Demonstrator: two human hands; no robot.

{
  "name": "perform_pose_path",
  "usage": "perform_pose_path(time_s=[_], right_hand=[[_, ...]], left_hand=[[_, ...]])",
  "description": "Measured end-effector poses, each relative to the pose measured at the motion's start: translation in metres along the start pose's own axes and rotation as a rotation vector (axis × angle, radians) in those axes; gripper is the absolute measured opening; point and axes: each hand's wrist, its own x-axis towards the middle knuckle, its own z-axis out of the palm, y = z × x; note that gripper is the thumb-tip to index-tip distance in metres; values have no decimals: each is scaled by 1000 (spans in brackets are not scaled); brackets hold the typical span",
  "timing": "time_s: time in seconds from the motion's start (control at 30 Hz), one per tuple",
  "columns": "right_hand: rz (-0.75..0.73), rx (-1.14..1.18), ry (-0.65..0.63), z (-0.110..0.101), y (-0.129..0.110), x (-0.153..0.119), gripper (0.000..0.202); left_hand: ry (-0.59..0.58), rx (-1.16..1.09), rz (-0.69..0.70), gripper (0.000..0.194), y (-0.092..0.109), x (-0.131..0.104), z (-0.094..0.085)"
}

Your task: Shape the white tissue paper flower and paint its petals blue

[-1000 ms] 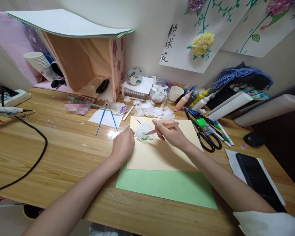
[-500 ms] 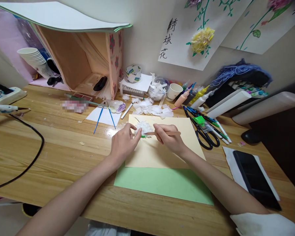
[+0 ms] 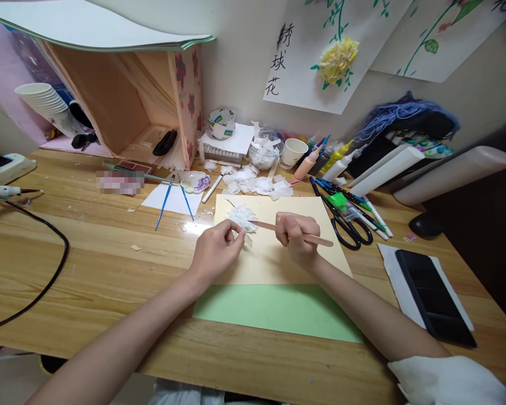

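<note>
A fluffy white paper flower (image 3: 242, 217) lies near the top left of the cream sheet (image 3: 278, 269). My right hand (image 3: 298, 235) is wrapped round a wooden craft stick (image 3: 320, 240), whose darkened tip points left and reaches the flower's edge. Just below the flower, my left hand (image 3: 219, 247) has thumb and forefinger pinched together. A small pale bit shows by those fingertips, too unclear to name. A green sheet (image 3: 274, 312) lies under the cream one.
Torn white paper pieces (image 3: 253, 183) lie behind the sheets, near a paper cup (image 3: 294, 153) and paint bottles (image 3: 308, 163). Black scissors (image 3: 348, 230) and pens are at right, with a black tray (image 3: 434, 298) nearer. Two thin blue brushes (image 3: 163, 205) rest at left.
My right hand has drawn back to the right and turned, tilting the stick downward at its rear end. My left hand has come off the flower toward me, its fingertips closing together.
</note>
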Motion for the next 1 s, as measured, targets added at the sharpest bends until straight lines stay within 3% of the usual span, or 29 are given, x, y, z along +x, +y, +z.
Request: perform_pose_path(time_s=[0.07,0.23,0.33,0.57,0.83,1.0], right_hand=[[-41,0,-36,0,4,-1,49],[-251,-156,-269,2,12,-2,42],[-298,-217,-304,6,18,-5,40],[-214,-247,-325,12,29,-11,42],[-120,-242,-354,13,30,-12,44],[-60,-221,-384,14,28,-10,45]], left_hand=[[11,32,-28,16,-1,1,2],[62,125,-53,15,-4,4,3],[71,142,-50,16,-5,5,3],[103,153,-68,16,-5,7,3],[129,172,-167,32,-10,13,1],[132,188,-170,32,-10,13,2]])
